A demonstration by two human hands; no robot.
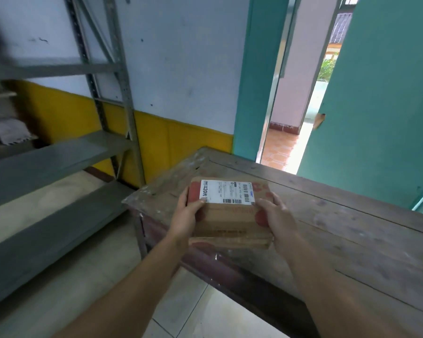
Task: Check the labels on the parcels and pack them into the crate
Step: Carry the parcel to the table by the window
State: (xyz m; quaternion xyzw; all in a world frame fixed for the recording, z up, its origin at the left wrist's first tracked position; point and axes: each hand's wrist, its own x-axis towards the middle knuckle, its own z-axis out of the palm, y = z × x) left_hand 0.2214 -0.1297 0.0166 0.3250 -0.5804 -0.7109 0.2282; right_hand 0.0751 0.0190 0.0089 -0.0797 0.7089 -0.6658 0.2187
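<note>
A worn brown wooden table (340, 228) fills the right; a grey metal shelving rack (59, 152) stands left of the table; over the table's near left corner is a flat brown cardboard parcel with red print (230, 218), its white label (226, 191) facing up; the left hand (186, 215) and right hand (277, 215) grip its opposite edges, fingers curled, the parcel between them.

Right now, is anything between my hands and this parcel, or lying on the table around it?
Nothing visible. The left hand and right hand grip the parcel by its sides, over a corner of the wooden table. No crate shows in view, so that path can't be judged.
</note>
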